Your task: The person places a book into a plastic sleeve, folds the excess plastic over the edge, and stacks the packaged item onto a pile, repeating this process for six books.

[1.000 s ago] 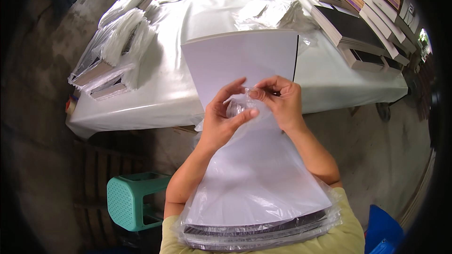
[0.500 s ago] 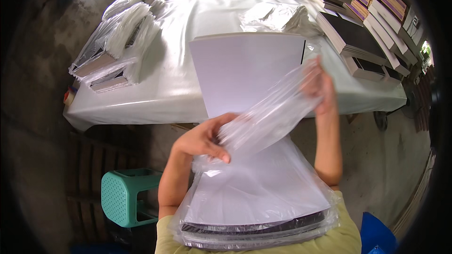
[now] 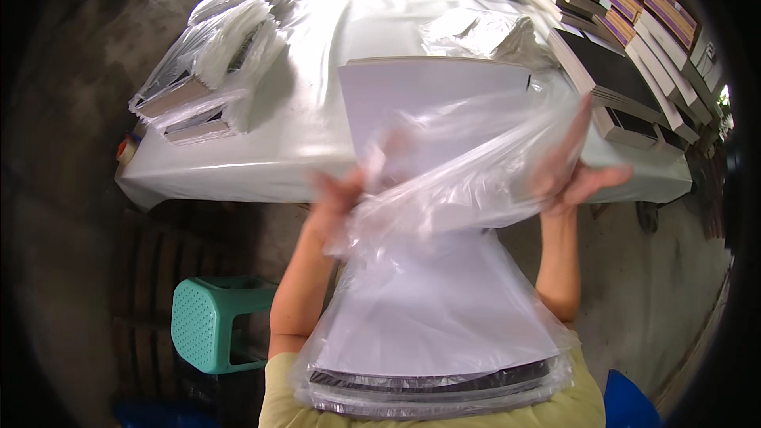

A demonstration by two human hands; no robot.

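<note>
A crumpled clear plastic bag (image 3: 468, 182) stretches between my two hands, above the near edge of the table. My left hand (image 3: 341, 194) is smeared by motion at the bag's left end, its fingers apart and partly behind the film. At the other end my right hand (image 3: 564, 181) is open, fingers spread, with film against its palm side. Behind the bag a white-faced board or stack of sheets (image 3: 436, 83) lies on the table and reaches past its near edge. Against my body rests a stack of plastic-wrapped white sheets (image 3: 440, 317) with dark edges.
On the white-covered table (image 3: 309, 111), plastic-wrapped packs (image 3: 210, 55) are piled at left. Folded plastic bags (image 3: 483, 34) lie toward the back right. Dark-topped boards (image 3: 606, 71) and boxes are stacked at right. A green stool (image 3: 198, 325) stands lower left, a blue object (image 3: 630, 400) lower right.
My right hand has moved down and spread its fingers. My left hand has risen. The narrow, gathered bag has opened out wider between them.
</note>
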